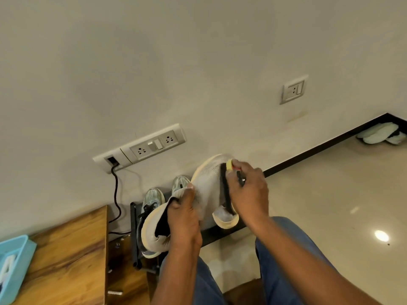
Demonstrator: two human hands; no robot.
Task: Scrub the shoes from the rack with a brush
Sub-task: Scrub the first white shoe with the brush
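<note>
Left grip (184,219) holding white shoe (207,179), right grip (248,192) pressing brush (225,190) on it

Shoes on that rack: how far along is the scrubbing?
In hand: the left hand grips a pale knit shoe by its collar while the right hand presses the brush against its upper. Left: its mate and the grey-green pair sit on the rack. Nothing shows which shoes, if any, are done.
</note>
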